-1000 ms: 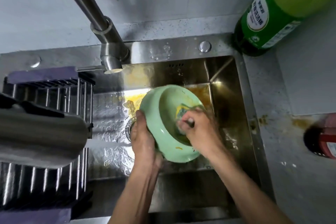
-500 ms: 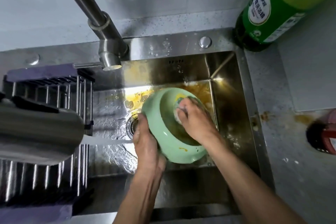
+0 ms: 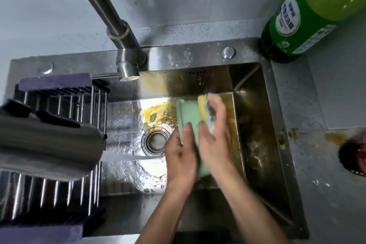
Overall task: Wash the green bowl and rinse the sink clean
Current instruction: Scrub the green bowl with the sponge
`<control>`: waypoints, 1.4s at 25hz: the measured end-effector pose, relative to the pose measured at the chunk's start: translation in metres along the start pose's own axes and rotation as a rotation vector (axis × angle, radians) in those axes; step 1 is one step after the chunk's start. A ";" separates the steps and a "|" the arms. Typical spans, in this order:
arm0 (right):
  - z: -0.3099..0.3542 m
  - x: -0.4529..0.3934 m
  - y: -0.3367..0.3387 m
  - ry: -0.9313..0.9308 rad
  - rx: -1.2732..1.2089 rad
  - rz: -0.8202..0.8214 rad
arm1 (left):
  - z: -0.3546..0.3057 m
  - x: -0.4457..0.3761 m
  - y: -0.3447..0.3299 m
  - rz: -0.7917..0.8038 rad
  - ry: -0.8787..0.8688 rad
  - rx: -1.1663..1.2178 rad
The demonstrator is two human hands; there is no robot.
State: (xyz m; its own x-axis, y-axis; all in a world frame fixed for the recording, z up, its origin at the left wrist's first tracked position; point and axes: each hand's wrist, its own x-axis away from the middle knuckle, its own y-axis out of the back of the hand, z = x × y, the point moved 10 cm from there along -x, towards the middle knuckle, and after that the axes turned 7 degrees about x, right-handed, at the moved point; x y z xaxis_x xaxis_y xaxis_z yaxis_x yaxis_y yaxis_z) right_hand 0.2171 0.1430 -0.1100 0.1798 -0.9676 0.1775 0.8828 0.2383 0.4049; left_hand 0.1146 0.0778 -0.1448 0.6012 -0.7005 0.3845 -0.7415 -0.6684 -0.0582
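The green bowl (image 3: 188, 113) is held on edge above the steel sink (image 3: 255, 125), its outer wall facing me. My left hand (image 3: 181, 156) grips it from below, thumb across the green wall. My right hand (image 3: 214, 134) presses a yellow sponge (image 3: 204, 106) against the bowl's right side, and motion blurs it. The bowl's inside is hidden. Yellow greasy residue (image 3: 156, 112) smears the sink floor behind the drain (image 3: 155, 140).
The tap (image 3: 128, 59) reaches over the sink's back left. A dish rack (image 3: 59, 105) with a steel pot (image 3: 45, 144) fills the sink's left part. A green detergent bottle (image 3: 309, 18) stands on the counter at the back right, with brown stains and a red item (image 3: 356, 156) further right.
The bowl has turned from open side up to on edge. My right hand with the sponge has come out of the inside and now rubs along the bowl's right side.
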 end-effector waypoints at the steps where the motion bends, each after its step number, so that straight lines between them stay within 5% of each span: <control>1: 0.006 -0.008 -0.004 0.033 0.074 0.020 | 0.000 0.002 -0.003 0.022 0.005 -0.008; 4: 0.020 -0.009 -0.016 0.172 0.296 0.062 | 0.003 0.001 -0.005 0.062 0.101 0.019; 7: 0.005 -0.017 -0.013 0.056 0.359 0.074 | 0.007 0.002 -0.006 0.116 0.147 0.097; 17: 0.017 0.006 -0.025 0.306 0.496 0.066 | 0.020 0.006 0.002 -0.002 0.194 0.234; 20: 0.012 -0.011 -0.025 0.183 0.492 0.085 | 0.022 0.008 -0.005 -0.011 0.254 0.268; 24: 0.020 0.055 -0.035 0.550 0.566 0.075 | 0.031 -0.009 0.019 -0.237 0.369 0.522; 26: -0.010 0.058 0.001 0.411 0.571 -0.115 | 0.046 -0.006 0.029 -0.328 0.431 0.627; 28: -0.046 0.040 0.025 0.026 0.423 -0.269 | 0.066 0.000 0.030 -0.390 0.462 0.640; 32: -0.034 0.056 0.014 0.068 0.420 -0.328 | 0.077 0.003 0.034 -0.399 0.494 0.668; 35: -0.082 0.042 0.028 -0.331 0.161 -0.340 | 0.085 0.006 0.032 -0.393 0.521 0.713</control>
State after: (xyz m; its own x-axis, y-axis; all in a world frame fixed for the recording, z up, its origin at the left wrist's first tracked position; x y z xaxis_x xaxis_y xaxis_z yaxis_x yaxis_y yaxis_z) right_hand 0.2844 0.1022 -0.1646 -0.2765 -0.9204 0.2763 0.7849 -0.0504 0.6176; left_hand 0.1203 0.0310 -0.2228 0.4328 -0.3099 0.8466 -0.0572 -0.9466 -0.3172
